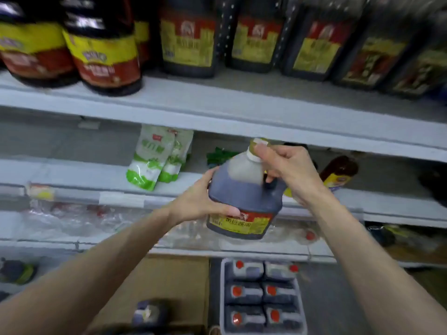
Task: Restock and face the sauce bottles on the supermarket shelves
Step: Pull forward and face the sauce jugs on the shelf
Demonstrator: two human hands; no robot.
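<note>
I hold a large dark sauce jug (pixel 244 197) with a yellow-and-red label and a yellowish cap in mid-air before the middle shelf. My left hand (pixel 200 199) grips its lower left side, thumb across the front. My right hand (pixel 287 170) curls round the handle and neck near the cap. On the top shelf (pixel 217 102) stand matching dark jugs (pixel 188 37) at centre and right, and round bottles (pixel 104 56) with yellow-red labels at the left.
Two green-and-white pouches (pixel 152 158) lean on the middle shelf (pixel 72 175); a tilted brown bottle (pixel 338 172) lies at its right. Below, on the floor, a tray (pixel 223 298) holds several red-capped jugs beside a cardboard box (pixel 174 286). Plastic-wrapped goods fill the lower shelf.
</note>
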